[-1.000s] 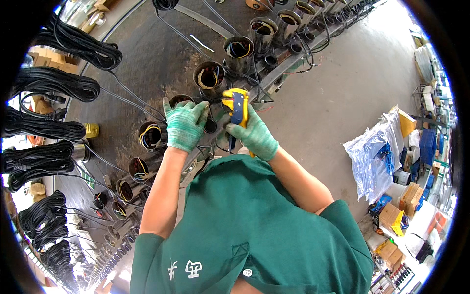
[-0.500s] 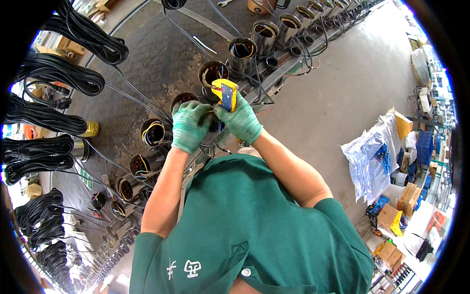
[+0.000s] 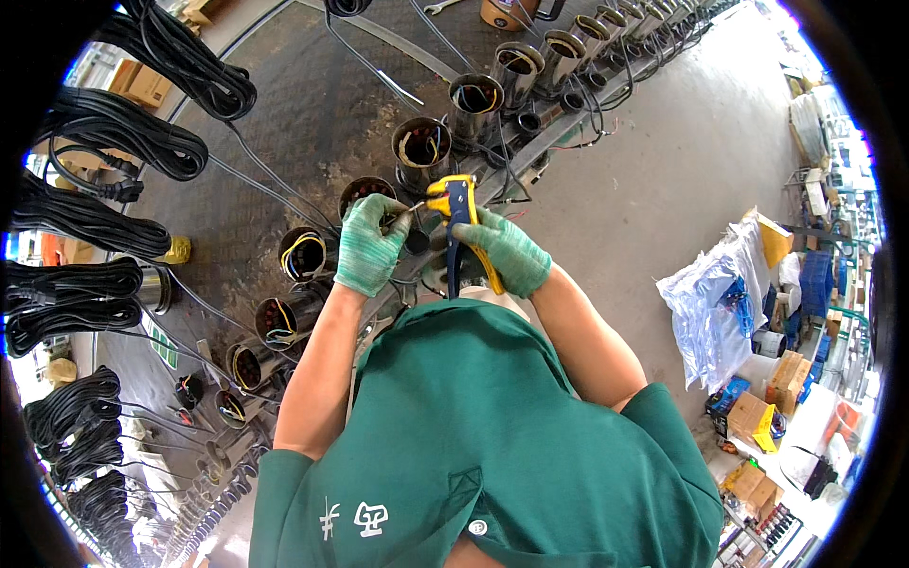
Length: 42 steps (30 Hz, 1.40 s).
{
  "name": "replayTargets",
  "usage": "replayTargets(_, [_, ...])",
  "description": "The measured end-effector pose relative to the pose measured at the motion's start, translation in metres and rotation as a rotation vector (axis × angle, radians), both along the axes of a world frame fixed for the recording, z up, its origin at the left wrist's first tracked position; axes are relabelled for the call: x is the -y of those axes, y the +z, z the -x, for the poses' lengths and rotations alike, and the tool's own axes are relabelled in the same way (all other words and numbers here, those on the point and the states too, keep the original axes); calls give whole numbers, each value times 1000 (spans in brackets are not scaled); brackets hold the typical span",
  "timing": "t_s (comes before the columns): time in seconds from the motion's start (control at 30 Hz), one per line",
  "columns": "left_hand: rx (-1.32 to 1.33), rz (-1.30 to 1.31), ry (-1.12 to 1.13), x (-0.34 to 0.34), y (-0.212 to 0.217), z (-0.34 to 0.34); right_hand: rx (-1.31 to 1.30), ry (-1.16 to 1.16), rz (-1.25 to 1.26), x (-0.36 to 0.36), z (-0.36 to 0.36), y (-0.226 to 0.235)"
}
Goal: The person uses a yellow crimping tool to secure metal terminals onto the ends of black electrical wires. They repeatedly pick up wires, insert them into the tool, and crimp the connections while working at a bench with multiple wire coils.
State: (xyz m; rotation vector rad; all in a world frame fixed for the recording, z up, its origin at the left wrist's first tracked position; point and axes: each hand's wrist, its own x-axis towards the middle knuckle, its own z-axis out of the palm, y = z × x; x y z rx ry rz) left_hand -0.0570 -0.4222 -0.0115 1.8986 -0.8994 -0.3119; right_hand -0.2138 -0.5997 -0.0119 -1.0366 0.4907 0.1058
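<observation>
My right hand [image 3: 513, 254], in a green glove, is wrapped round a yellow and dark blue wire stripper [image 3: 459, 213]. The tool stands nearly upright, its jaws turned left. My gloved left hand [image 3: 367, 248] pinches a thin wire [image 3: 416, 205] whose end points at the jaws. Whether the wire touches them is too small to tell. Just behind my left fingers is an open metal tube [image 3: 365, 189], partly covered by the glove. Another metal tube [image 3: 421, 156], with wires inside, stands beyond the stripper.
More wired metal tubes [image 3: 473, 102] run in a diagonal row along the table edge. Coiled black cables [image 3: 151, 137] hang over the dark tabletop [image 3: 284, 114] at left. A plastic sheet [image 3: 705, 303] and cardboard boxes [image 3: 753, 417] lie to the right on the floor.
The wire stripper has turned from being tilted over my right hand to upright with its handles showing. My right hand has moved right and down, away from my left.
</observation>
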Motion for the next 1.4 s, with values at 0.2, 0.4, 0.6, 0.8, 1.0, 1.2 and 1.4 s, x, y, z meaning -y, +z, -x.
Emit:
replayTargets(0.2, [14,-48,-35,-3,0,-1,34,1,-172,-18,14,18])
replayTargets(0.4, [38,12,-27,0,1,-1,6,8,-161,-17,8,8])
replayTargets(0.6, [26,38,-55,0,7,-2,33,35,-131,-15,7,11])
replayTargets(0.8, [-9,52,-99,-1,0,-3,-124,23,-256,-3,6,13])
replayTargets(1.0, [17,21,-77,2,-8,-9,-37,-250,-379,-24,12,13])
replayTargets(1.2, [5,33,-56,3,-3,-3,15,-99,-355,-15,18,8])
replayTargets(1.4, [18,27,-74,0,-5,-5,0,-16,-489,-15,11,15])
